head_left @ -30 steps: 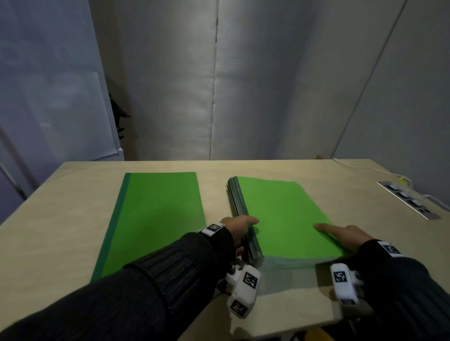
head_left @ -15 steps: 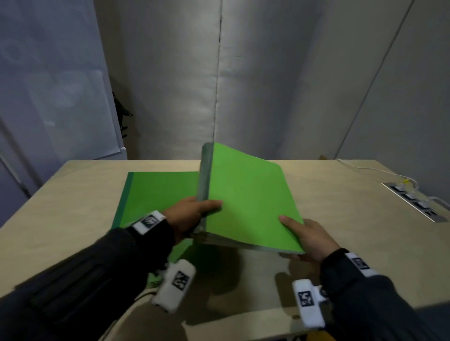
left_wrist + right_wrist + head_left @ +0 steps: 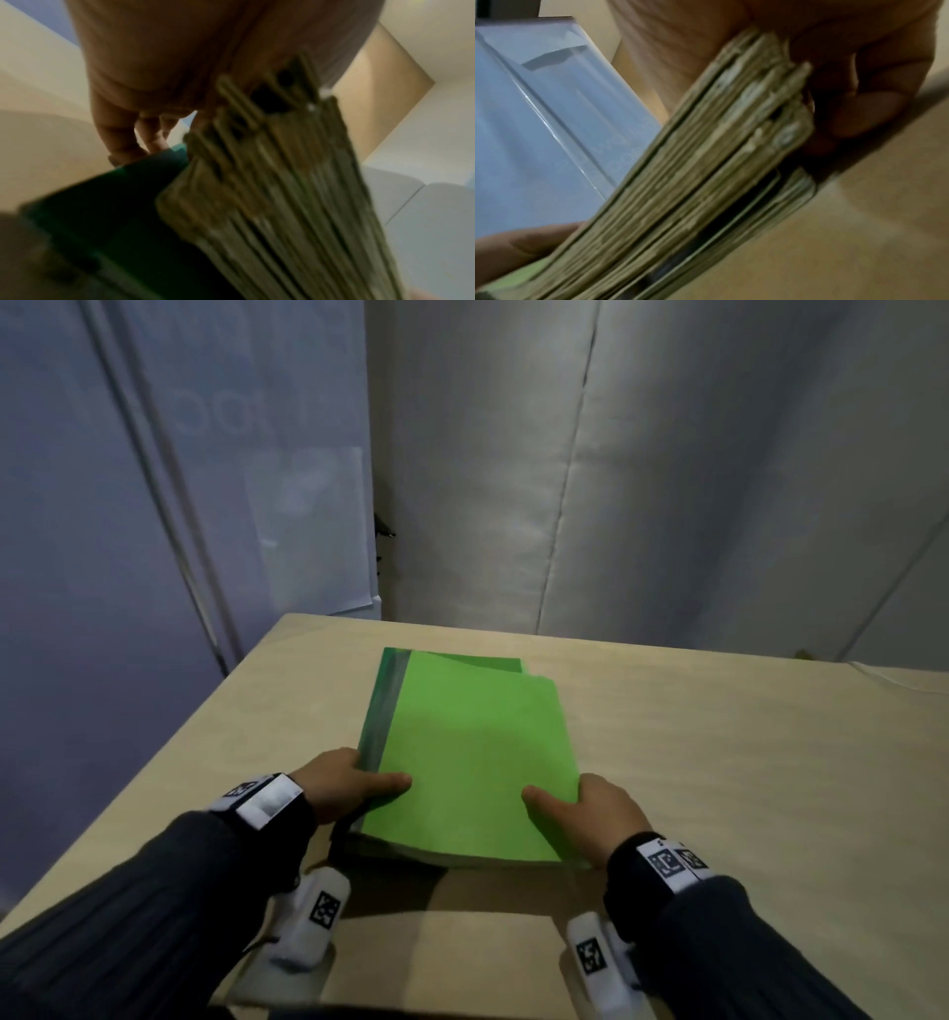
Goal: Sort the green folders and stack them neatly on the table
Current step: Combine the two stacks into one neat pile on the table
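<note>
A thick stack of green folders (image 3: pixel 472 757) sits over the single green folder (image 3: pixel 495 664), whose far corner peeks out behind it. My left hand (image 3: pixel 349 780) grips the stack's near left edge by the dark spines, thumb on top. My right hand (image 3: pixel 585 809) grips the near right edge the same way. In the left wrist view the stack's layered edges (image 3: pixel 277 192) fill the frame, with the dark green lower folder (image 3: pixel 107 205) beneath and my fingers (image 3: pixel 120 142) under it. The right wrist view shows the stack's edge (image 3: pixel 706 162) clasped between thumb (image 3: pixel 526 243) and fingers (image 3: pixel 859 111).
The pale wooden table (image 3: pixel 744 788) extends to the right and far side, and its near edge lies just below my wrists. A white cable (image 3: pixel 893 683) runs along the far right. Grey padded walls stand behind the table.
Both hands lifted the stack from the right side of the table, carried it left and set it over the lone green folder. The camera view has turned left.
</note>
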A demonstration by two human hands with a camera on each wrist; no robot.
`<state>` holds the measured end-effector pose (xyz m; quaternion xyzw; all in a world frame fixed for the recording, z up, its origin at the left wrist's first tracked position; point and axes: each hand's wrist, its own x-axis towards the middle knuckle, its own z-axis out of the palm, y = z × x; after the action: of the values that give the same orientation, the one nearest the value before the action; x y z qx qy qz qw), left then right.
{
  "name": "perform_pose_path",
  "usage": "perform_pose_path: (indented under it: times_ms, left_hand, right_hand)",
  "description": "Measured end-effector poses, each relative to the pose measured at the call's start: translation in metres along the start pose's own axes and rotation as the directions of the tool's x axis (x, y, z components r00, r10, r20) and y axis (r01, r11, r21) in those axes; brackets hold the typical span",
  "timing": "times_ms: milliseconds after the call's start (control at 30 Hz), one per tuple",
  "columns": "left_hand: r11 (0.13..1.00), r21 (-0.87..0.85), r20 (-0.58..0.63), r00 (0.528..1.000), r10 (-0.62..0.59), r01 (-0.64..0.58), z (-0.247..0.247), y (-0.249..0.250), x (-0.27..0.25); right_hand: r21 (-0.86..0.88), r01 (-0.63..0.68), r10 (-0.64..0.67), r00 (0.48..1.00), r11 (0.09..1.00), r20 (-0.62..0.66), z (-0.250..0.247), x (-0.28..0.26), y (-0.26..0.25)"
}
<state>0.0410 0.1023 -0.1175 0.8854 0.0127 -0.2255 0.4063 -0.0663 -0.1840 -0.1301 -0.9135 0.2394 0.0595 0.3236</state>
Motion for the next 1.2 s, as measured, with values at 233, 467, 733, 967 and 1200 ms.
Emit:
perform_pose_path:
  times_ms: [233, 467, 733, 967, 1200]
  left_hand:
    - [0.979, -0.203, 0.087, 0.995, 0.048, -0.03, 0.02, -0.024, 0.047]
    - [0.955, -0.291, 0.0, 0.998, 0.066, -0.063, 0.028, 0.003, 0.002]
    - [0.945, -0.322, -0.059, 0.998, 0.036, -0.053, 0.037, 0.01, -0.009]
    - [0.881, -0.444, -0.014, 0.984, 0.175, -0.163, 0.032, 0.004, -0.014]
    - [0.731, -0.441, -0.061, 0.83, 0.555, -0.521, 0.018, -0.002, -0.036]
  right_hand:
    - [0.027, -0.011, 0.011, 1.0, 1.0, 0.013, -0.018, 0.002, 0.0]
    - [0.387, -0.201, 0.155, 0.977, 0.9, 0.147, -0.02, 0.019, 0.011]
    - [0.523, -0.241, 0.126, 0.961, 0.818, 0.246, -0.017, 0.034, 0.034]
    - [0.4, -0.131, 0.072, 0.985, 0.907, 0.158, -0.022, 0.007, 0.017]
    - [0.802, -0.01, -0.025, 0.999, 0.597, 0.031, -0.03, 0.002, 0.014]
